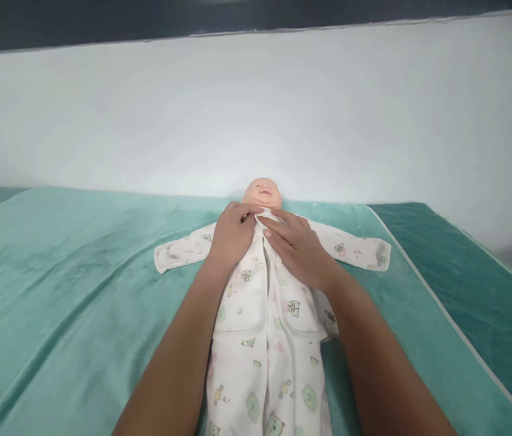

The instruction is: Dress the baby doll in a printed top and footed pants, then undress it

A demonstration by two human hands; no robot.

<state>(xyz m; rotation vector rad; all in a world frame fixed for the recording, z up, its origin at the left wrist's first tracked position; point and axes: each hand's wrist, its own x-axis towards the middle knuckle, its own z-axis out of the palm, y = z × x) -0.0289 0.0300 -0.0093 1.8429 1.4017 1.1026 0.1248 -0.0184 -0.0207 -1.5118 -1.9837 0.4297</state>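
Observation:
A baby doll (263, 192) lies on its back, its head toward the wall. It is dressed in a white baby shirt (245, 290) printed with small animals, and white printed pants (242, 375) show below the hem. My left hand (234, 233) is closed on the left edge of the shirt's collar, just under the doll's chin. Across from it, my right hand (299, 245) grips the right side of the front opening near the neck, fingers bent over the fabric. Both hands partly cover the collar. Below them the shirt's front edges hang slightly apart.
A light green sheet (78, 290) with wrinkles at the left lies under the doll. At the right, past a pale edge seam, is darker green cloth (478, 290). Behind the doll's head rises a white wall (256, 115) with a dark band on top. The shirt's sleeves spread out sideways.

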